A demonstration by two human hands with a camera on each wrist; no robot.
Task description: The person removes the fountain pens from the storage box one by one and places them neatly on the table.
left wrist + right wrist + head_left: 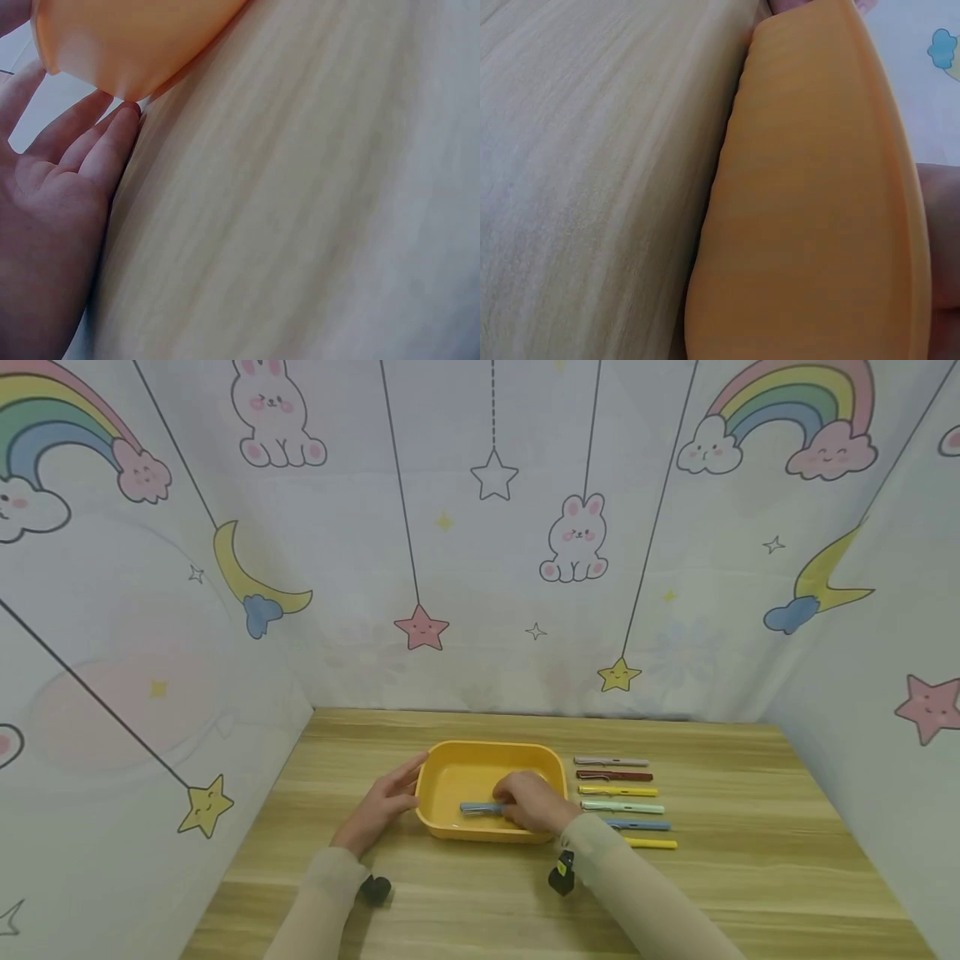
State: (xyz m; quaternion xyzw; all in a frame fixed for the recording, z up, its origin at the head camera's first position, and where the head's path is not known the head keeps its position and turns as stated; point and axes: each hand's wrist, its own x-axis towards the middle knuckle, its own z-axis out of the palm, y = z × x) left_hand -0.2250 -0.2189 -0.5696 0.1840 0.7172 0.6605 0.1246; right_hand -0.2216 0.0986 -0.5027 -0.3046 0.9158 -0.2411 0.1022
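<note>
A yellow-orange plastic tray [491, 837] with rounded corners sits on the wooden table. Inside it lies a blue pen [478, 808] with a metal clip. My right hand [534, 802] reaches over the tray's right rim, its curled fingers gripping the pen's right end. The fingertips are hidden. In the right wrist view the tray wall covers most of that hand [943, 240]. My left hand [378, 810] touches the tray's left side, fingers and thumb spread along the rim. The left wrist view shows its fairly straight fingers [109, 154] against the outer wall.
Right of the tray lies a column of pens: pale pink [611, 762], dark red [615, 775], yellow [618, 791], mint green [622, 807], blue [641, 824] and another yellow one [651, 843]. My right forearm partly covers the nearest ones. Patterned curtains [495, 568] surround the table.
</note>
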